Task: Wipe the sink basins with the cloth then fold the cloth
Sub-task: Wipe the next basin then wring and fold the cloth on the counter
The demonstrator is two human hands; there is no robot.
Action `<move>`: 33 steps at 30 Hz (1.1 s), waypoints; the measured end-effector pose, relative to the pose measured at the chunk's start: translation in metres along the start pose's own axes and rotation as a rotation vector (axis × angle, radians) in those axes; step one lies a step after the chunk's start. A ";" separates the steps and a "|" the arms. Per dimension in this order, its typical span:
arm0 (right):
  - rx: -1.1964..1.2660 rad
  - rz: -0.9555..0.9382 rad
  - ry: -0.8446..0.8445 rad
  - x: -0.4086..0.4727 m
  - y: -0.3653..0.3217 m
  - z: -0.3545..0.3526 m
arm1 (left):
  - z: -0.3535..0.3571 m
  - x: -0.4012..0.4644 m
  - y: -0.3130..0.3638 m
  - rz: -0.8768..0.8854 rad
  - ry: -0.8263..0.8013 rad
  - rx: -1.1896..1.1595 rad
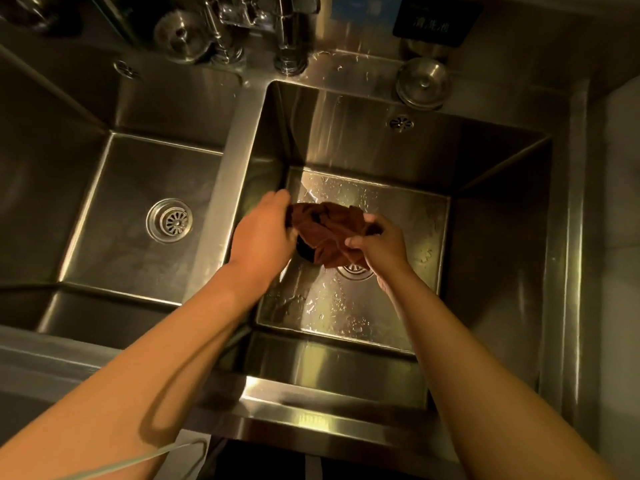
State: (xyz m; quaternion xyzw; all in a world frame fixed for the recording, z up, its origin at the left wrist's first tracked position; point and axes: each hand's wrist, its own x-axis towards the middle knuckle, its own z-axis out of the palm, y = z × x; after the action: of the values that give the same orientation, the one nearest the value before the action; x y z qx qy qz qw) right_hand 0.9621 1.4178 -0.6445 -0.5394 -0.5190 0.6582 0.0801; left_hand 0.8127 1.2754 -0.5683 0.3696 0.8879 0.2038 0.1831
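Cloth [329, 233]: one, brown, bunched, not folded; held above the floor of the right basin [498, 216], at about 10 o'clock from that basin's drain [356, 270], which it partly hides.

Left hand [266, 233] grips the cloth's left end, fingers curled into it. Right hand [379, 242] pinches the right end, thumb and fingers closed on the fabric.

Progress, judged: right basin floor carries water beads, so wiping there looks unfinished or the cloth is being wrung. Left basin [104, 174] shows no droplets; cannot tell whether it has been wiped. Folding not begun.

Count: basins 2; floor drains 2, left one [169, 220] fully exposed; loose strainer plugs on the back ledge 2, at 11 o'clock [181, 36] and 1 o'clock [424, 83]; overflow vents 2; cloths 1; hands 2.
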 end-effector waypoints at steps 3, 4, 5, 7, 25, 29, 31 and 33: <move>-0.001 0.004 -0.060 0.007 -0.010 0.008 | -0.010 0.007 0.008 0.058 -0.068 -0.027; 0.002 0.076 -0.100 0.010 -0.010 0.011 | -0.012 0.010 0.009 0.095 -0.137 0.035; 0.016 0.186 -0.146 0.011 -0.010 0.015 | -0.015 0.012 0.010 0.143 -0.187 0.130; -0.060 0.367 -0.250 0.010 -0.004 0.020 | -0.023 0.016 0.010 0.256 -0.160 0.320; -1.402 -0.508 -0.394 0.088 0.058 0.074 | -0.040 0.027 -0.025 0.130 0.068 0.271; -1.413 -0.503 -0.369 0.105 0.076 0.088 | -0.037 0.028 -0.028 0.122 0.089 0.236; -1.429 -0.548 -0.312 0.107 0.090 0.092 | -0.035 0.029 -0.029 0.107 0.105 0.211; -1.454 -0.590 -0.318 0.103 0.102 0.093 | -0.034 0.030 -0.030 0.100 0.113 0.193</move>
State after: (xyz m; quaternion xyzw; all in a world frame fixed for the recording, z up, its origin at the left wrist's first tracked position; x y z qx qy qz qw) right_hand 0.8926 1.3850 -0.7988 -0.1969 -0.9445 0.1758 -0.1957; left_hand 0.7593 1.2704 -0.5597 0.4173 0.8927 0.1468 0.0862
